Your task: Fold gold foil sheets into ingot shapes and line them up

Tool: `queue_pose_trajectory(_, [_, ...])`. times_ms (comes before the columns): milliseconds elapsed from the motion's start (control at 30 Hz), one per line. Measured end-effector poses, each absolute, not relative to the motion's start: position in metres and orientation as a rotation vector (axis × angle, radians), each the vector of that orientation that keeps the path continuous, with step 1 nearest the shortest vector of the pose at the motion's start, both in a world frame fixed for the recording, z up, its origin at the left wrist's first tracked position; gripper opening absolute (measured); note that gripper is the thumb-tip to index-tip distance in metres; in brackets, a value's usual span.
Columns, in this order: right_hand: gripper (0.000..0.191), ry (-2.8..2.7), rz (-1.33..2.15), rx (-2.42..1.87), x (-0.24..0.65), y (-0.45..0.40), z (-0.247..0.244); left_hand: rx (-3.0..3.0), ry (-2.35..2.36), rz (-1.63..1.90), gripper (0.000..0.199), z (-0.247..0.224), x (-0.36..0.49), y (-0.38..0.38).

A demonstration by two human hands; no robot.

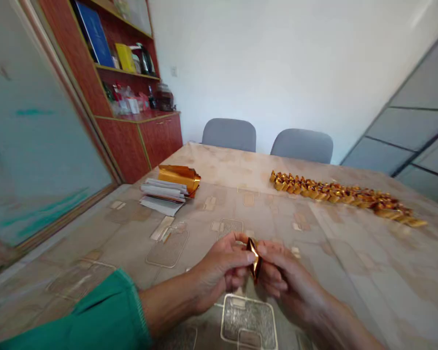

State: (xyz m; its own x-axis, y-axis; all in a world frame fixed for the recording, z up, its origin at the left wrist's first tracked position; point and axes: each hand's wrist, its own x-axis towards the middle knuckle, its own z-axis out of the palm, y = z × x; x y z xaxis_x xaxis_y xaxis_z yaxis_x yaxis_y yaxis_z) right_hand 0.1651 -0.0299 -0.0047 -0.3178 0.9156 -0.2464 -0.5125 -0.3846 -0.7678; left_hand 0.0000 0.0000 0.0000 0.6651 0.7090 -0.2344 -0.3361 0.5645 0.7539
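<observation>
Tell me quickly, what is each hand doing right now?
Left hand: closed, pinching a folded gold foil piece at its edge.
Right hand: closed, holding the same piece from the other side.

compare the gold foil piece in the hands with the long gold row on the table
The foil piece is single and held upright between the left hand and right hand, while the gold row is many pieces lying on the table. The held piece looks narrow and flattish; the row's pieces look chunkier, packed side by side. Both are shiny gold foil.
</observation>
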Motion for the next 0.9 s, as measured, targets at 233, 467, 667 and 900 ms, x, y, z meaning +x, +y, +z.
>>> queue_pose_trajectory(233, [0.029, -0.742, 1.869, -0.836, 0.1633, -0.0304, -0.0072, 0.688, 0.648, 0.718, 0.045, 0.0044, 0.0034, -0.0044])
queue_pose_trajectory(467, [0.023, -0.709, 1.886, -0.83, 0.1657, -0.03, -0.0103, 0.647, 0.571, 0.702, 0.045, -0.0006, 0.0041, -0.0009])
queue_pose_trajectory(667, [0.024, -0.704, 1.874, -0.812, 0.1653, -0.0296, -0.0118, 0.603, 0.608, 0.75, 0.047, 0.0009, 0.0037, 0.0004])
queue_pose_trajectory(900, [0.029, -0.686, 1.881, -0.827, 0.1627, -0.031, -0.0074, 0.619, 0.618, 0.731, 0.042, 0.0008, 0.0056, 0.0005])
